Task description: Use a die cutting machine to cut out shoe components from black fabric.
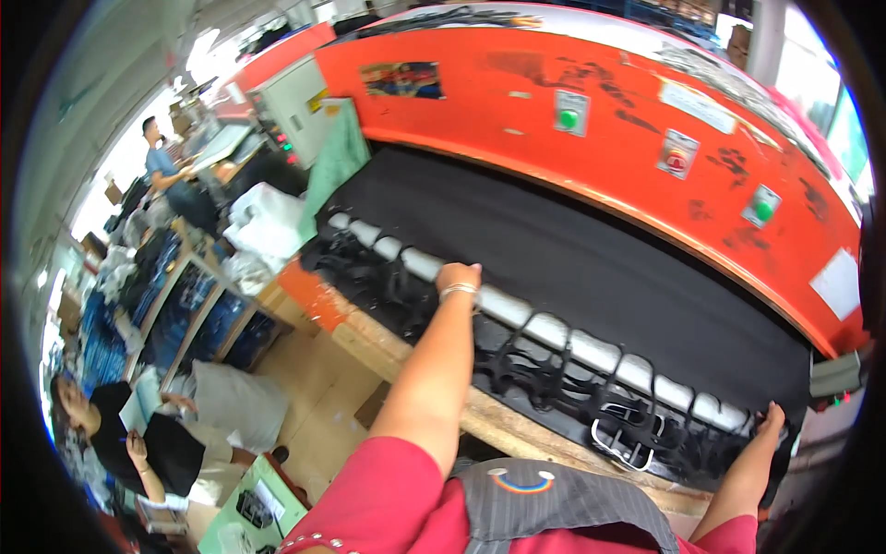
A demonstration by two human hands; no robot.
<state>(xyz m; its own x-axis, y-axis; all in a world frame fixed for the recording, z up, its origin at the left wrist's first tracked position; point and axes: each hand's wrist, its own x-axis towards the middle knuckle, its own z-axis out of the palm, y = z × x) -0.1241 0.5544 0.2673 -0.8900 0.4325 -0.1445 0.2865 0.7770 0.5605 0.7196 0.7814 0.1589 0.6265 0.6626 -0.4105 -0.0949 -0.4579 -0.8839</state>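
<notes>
My left hand (459,276) is closed at a long white bar (595,351), along the edge of a wide black sheet (554,249); what lies between its fingers is hidden. Farther right, my right hand (772,421) has its fingers drawn together by the bar's right end, near the sheet's corner. I cannot make out what it grips. Several thin black straps (565,355) loop over the bar and hang on my side of it. Among them sits a black frame-like piece with a white outline (628,432).
A red-orange machine (517,102) with green and red buttons rises behind the sheet. Its wooden front edge (388,355) runs before me. At left are a green cloth (334,166), white bags (266,222), shelves of blue bundles (189,286) and two people, one seated near a green table (263,499).
</notes>
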